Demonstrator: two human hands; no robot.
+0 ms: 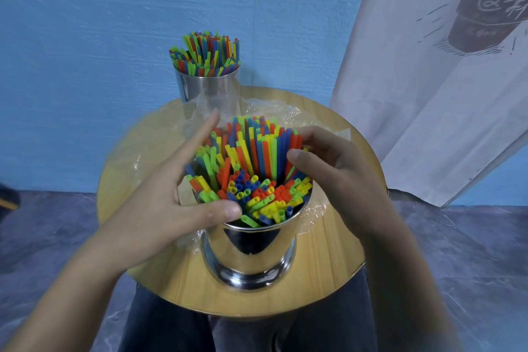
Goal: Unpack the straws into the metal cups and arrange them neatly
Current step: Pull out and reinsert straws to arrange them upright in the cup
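— Left hand (171, 200), nearest the lens: condition?
— Fingers straight and spread, lying along the left side of the straws (251, 168). My thumb touches the tips at the near rim.
— Right hand (334, 168)?
— Fingers curled round the bundle's right side, thumb pressing in.
— Location?
— Straws stand in the near metal cup (248, 254) on the round table (328, 260). The second cup (205, 88), filled, stands behind, with clear wrapping (274, 108) between.

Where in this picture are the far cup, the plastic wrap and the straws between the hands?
far cup (190, 87): head view, on its shiny side wall.
plastic wrap (274, 110): head view, on the crinkled sheet's middle.
straws (265, 151): head view, on the upright bunch's middle.
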